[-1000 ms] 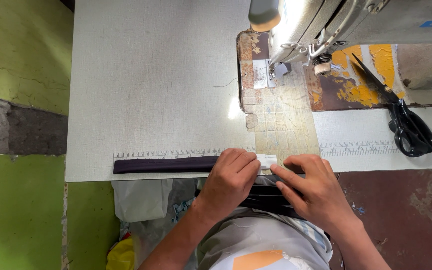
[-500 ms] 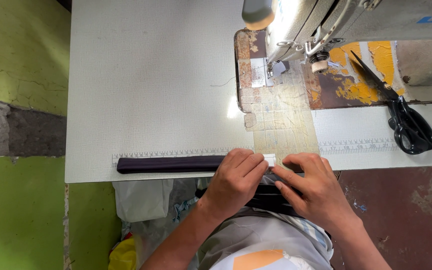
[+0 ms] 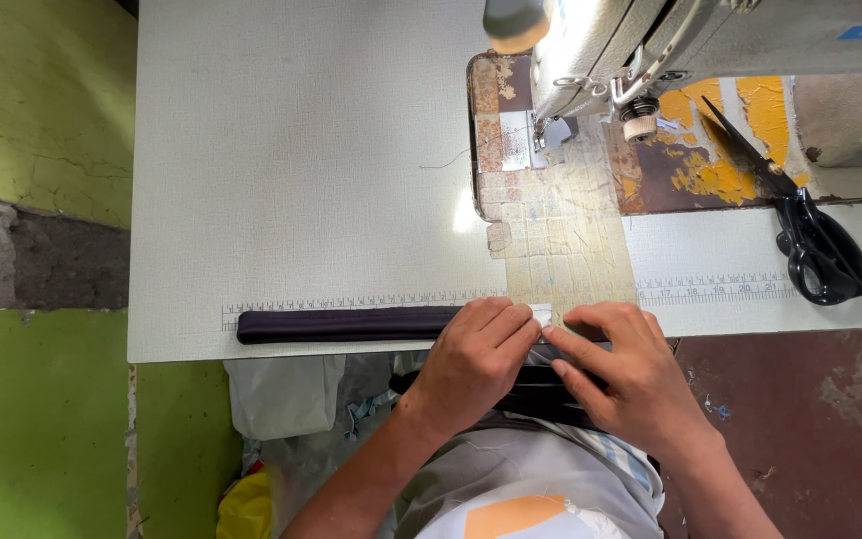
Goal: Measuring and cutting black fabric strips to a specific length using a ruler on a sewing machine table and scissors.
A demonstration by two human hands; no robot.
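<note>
A long, narrow strip of dark purple fabric (image 3: 346, 324) is lying flat along the near edge of the white table (image 3: 301, 150), running parallel to the printed ruler scale (image 3: 351, 300) just beyond it. The strip looks folded and even in width, with a rounded left end; its right end is disappearing under the person's fingers, where a small white tag (image 3: 541, 315) is showing at the strip.

The left hand (image 3: 476, 354) is resting on the strip's right end, fingers held together and curled down, pressing the fabric onto the table. The right hand (image 3: 616, 374) is sitting just to the right of the strip, fingertips close to those of the left hand and pinching at the white tag and the fabric edge; how firmly it is gripping cannot be told. Most of the strip is stretching away to the left of both hands, uncovered.

Beyond the strip, a sewing machine (image 3: 670, 50) is standing on the table over a worn, taped patch (image 3: 561, 240). Black scissors (image 3: 815, 245) are lying to the right of the strip, well apart from it.
</note>
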